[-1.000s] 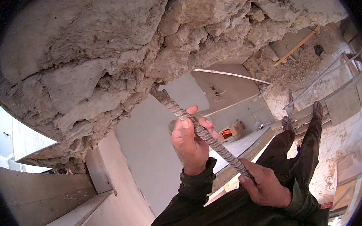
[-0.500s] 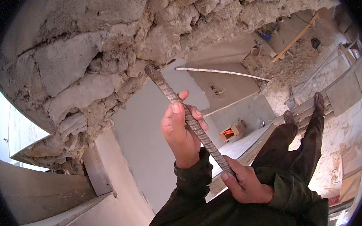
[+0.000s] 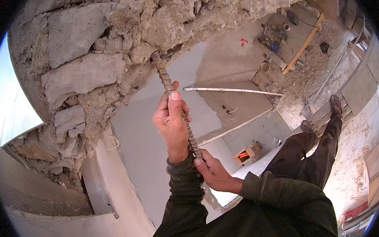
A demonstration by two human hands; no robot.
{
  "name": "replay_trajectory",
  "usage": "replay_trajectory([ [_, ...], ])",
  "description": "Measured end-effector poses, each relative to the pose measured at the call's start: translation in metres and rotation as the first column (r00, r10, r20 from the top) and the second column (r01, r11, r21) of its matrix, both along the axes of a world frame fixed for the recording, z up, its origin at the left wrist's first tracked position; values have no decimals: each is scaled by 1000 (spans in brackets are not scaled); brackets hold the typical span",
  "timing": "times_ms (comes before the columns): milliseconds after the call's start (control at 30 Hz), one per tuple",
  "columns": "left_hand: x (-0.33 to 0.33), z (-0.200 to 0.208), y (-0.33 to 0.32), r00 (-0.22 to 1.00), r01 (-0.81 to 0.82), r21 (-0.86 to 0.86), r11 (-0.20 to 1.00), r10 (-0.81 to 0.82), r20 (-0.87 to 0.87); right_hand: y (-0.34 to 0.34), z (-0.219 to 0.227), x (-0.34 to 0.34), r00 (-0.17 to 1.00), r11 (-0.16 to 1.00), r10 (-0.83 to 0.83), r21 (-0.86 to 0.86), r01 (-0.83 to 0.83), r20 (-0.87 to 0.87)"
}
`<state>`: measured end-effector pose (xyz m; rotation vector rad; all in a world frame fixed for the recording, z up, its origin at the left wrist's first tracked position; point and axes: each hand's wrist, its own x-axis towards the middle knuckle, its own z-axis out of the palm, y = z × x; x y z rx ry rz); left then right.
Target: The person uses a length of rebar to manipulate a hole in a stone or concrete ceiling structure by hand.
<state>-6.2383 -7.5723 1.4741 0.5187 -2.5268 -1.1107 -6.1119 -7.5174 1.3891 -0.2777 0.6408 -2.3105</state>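
Observation:
A long ribbed steel bar [image 3: 164,77] slants up across the middle of the view, and both of my hands are closed on it. My left hand [image 3: 171,124] wraps its middle, thumb lying along the bar. Lower down, my right hand [image 3: 219,173] grips the bottom end, which is partly hidden by the fingers. The bar's blunt upper tip lies against or just in front of the lower edge of a rough, broken masonry wall [image 3: 82,75]; I cannot tell whether they touch.
A white marked strip [image 3: 231,90] stands to the right of the bar. Farther below are an open cardboard box [image 3: 246,153] with orange things inside, a wooden plank [image 3: 303,44] and rubble [image 3: 301,72]. My sandalled feet [image 3: 335,104] stand on boards at the right.
Both hands have moved up and left with the bar, which now stands steeper. Its tip has shifted slightly upward along the wall edge. The right hand has come nearer to the left.

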Motion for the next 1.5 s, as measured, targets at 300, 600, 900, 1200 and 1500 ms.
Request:
replay_trajectory([
  [300,-2,2,14,996,-59,-100,993,64,55,10,-6,13,897,916,330,-331,-228,296],
  [600,-10,-39,32,986,-106,-26,994,101,-133,60,-59,-22,940,967,256,-73,-246,227],
  [900,-29,-69,49,949,-150,107,983,174,-263,100,-101,-73,989,946,132,307,-107,-62],
  [1200,-27,-60,55,965,-92,335,938,166,-201,121,-84,-81,980,919,95,395,-18,-177],
  [1500,-23,-43,44,988,66,465,883,7,-155,128,-71,-81,917,775,-95,550,312,-387],
])
